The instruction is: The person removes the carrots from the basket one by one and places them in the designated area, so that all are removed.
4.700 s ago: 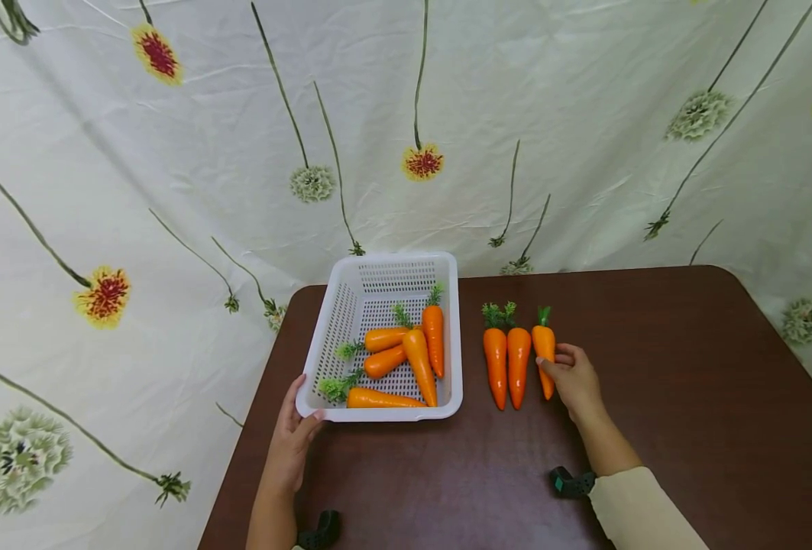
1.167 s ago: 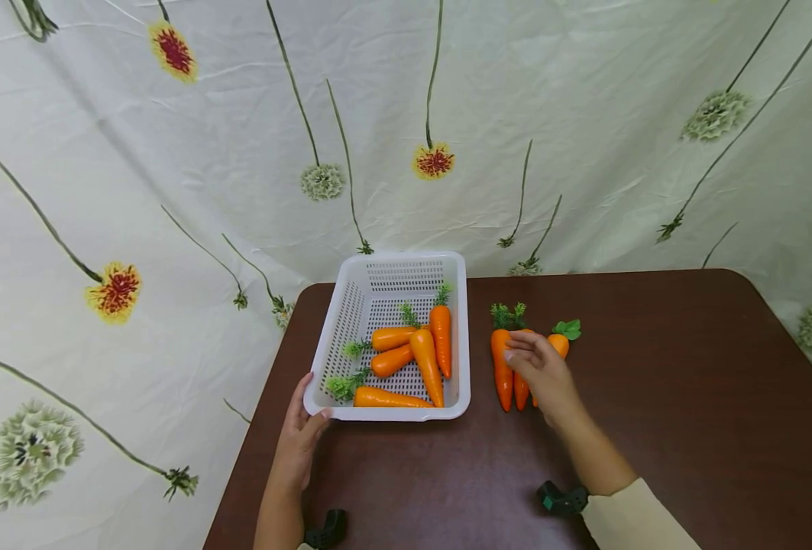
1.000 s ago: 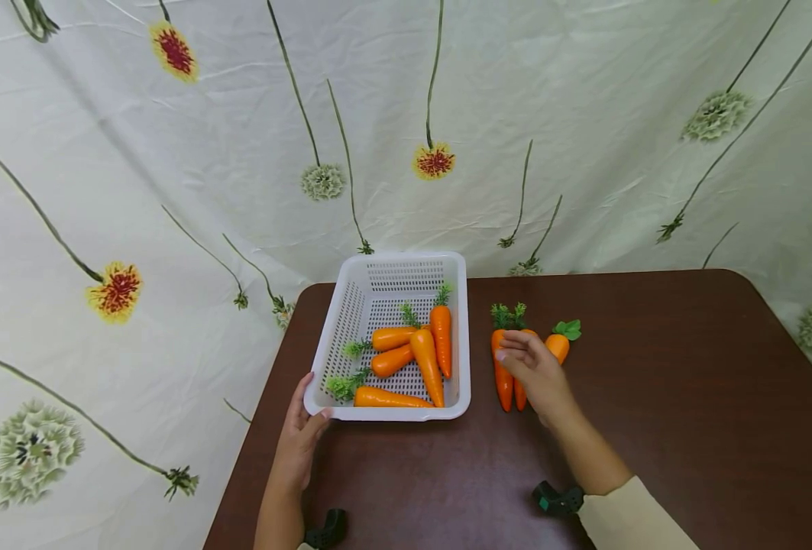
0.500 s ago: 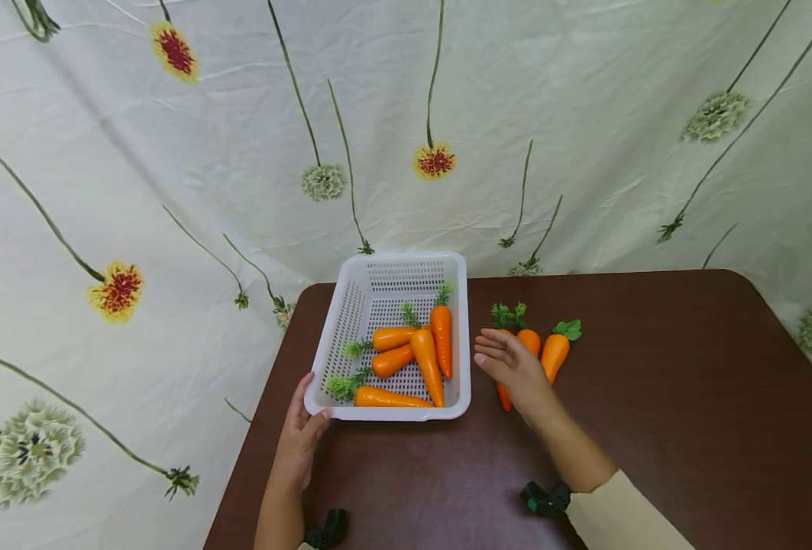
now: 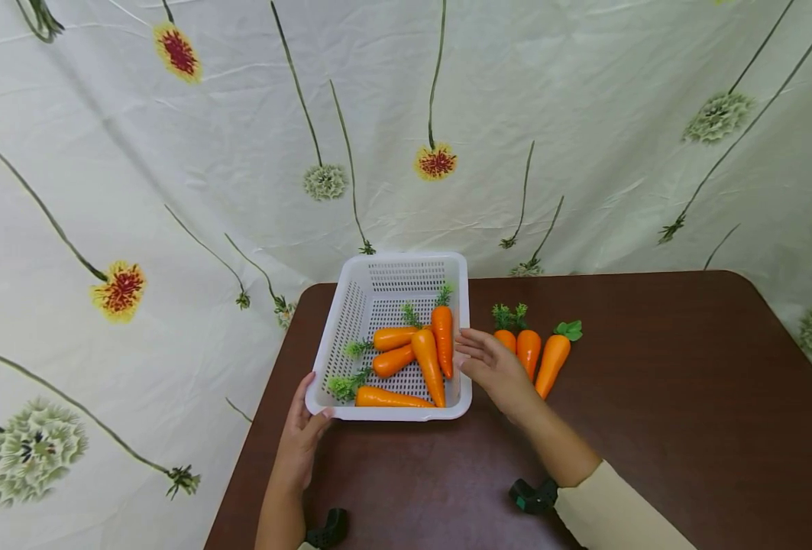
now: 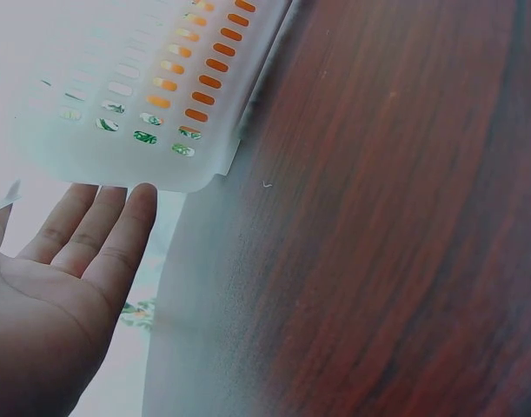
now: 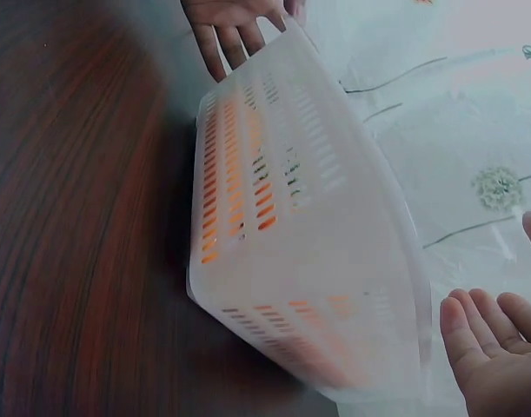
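Observation:
A white perforated basket (image 5: 340, 336) stands on the table with several orange carrots (image 5: 428, 367) with green tops inside it. My left hand (image 5: 299, 443) holds the basket's near left corner, thumb by the rim and fingers along the outside. The left wrist view shows those fingers (image 6: 117, 234) against the basket wall. Over the basket's right rim hovers my right hand (image 5: 498, 374), fingers loosely bent and nothing in them. To its right lie three more carrots (image 5: 553, 360) on the table; the leftmost is partly hidden behind the hand.
The dark brown table (image 5: 687, 397) reaches far to the right and toward me. Behind it hangs a white cloth (image 5: 378, 92) printed with flowers. Black bands (image 5: 535, 495) sit on both wrists.
My right hand moved left from the loose carrots to the basket's right rim. Since the oldest frame the rightmost carrot was tilted, its leaves now pointing right. My left hand stayed at the corner.

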The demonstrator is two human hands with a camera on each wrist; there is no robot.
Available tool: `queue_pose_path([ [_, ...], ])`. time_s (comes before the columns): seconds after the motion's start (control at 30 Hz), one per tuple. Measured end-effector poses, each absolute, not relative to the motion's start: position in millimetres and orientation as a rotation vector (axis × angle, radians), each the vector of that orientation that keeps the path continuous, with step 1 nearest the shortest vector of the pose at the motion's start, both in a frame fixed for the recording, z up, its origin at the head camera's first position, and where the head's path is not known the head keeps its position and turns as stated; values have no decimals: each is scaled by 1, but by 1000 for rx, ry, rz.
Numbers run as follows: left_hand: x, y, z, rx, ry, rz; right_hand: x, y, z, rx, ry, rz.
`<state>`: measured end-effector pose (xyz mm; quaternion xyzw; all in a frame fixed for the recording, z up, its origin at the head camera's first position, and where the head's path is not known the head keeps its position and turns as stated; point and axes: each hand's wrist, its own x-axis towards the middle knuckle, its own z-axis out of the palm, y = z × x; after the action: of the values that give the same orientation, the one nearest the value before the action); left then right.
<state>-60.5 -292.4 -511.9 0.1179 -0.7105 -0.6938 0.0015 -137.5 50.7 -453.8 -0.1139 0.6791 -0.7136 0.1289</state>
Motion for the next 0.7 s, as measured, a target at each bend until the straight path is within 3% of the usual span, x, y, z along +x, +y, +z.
queue_pose_path([
  [0.7, -59, -292, -511, 365, -2231, -2158, -139, 9, -449, -418, 2009, -1907],
])
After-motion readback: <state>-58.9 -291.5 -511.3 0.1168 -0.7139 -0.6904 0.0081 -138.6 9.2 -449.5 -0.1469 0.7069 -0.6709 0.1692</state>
